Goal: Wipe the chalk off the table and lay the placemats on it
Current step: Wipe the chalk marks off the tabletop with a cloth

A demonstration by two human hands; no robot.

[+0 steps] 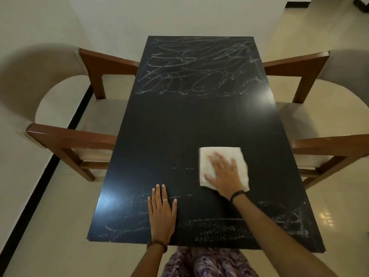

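A black table (179, 126) stretches away from me. White chalk scribbles (199, 66) cover its far end, and fainter chalk smears (229, 228) run along the near edge. The middle band is dark and free of marks. My right hand (223, 174) presses flat, fingers spread, on a folded white cloth (237, 154) at the near right of the table. My left hand (161, 212) rests flat on the tabletop near the front edge, fingers straight. No placemats are in view.
A wooden armchair with a beige seat (65, 120) stands at the table's left side and another (323, 124) at its right side. A white wall stands behind the far end. Tiled floor with a black strip (40, 186) lies at the left.
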